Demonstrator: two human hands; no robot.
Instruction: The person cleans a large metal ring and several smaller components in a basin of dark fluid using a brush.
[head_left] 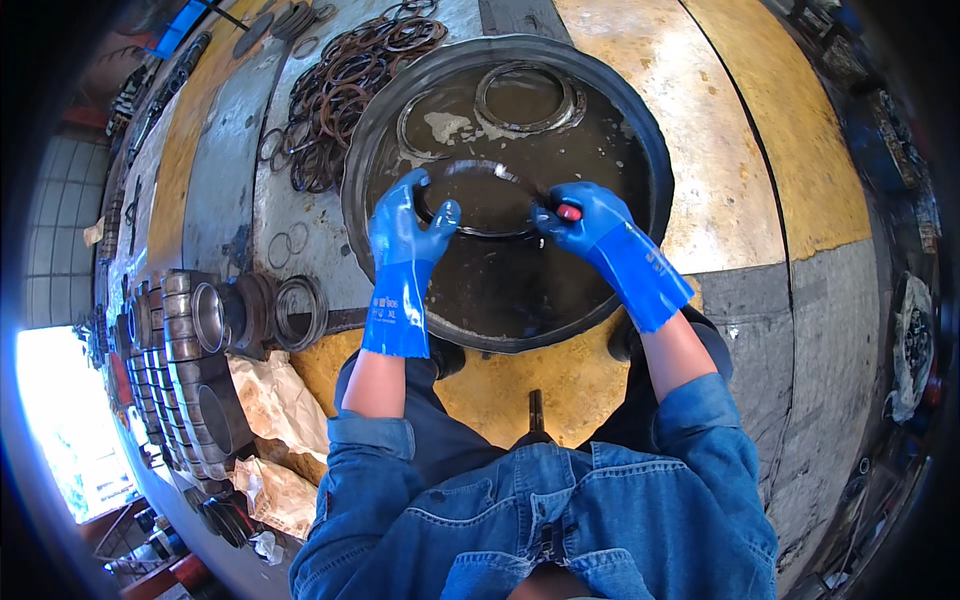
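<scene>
A wide round dark basin point(352, 190) of murky liquid sits in front of me. My left hand point(408, 225), in a blue rubber glove, is closed around the left side of a thin wet metal ring point(495, 236) held over the liquid. In my gloved right hand point(597, 218) is a brush with a red handle point(569, 212); its dark bristles are partly hidden near the ring's right side. Farther back in the basin rest a larger metal ring point(573, 98) and another ring point(402, 128), partly under the liquid.
Beyond the basin's left side lies a heap of dark rings point(345, 95). Stacked metal cylinders point(183, 325) and more rings point(300, 312) stand at my left, beside crumpled brown paper point(280, 400). Metal parts point(895, 150) line the right edge.
</scene>
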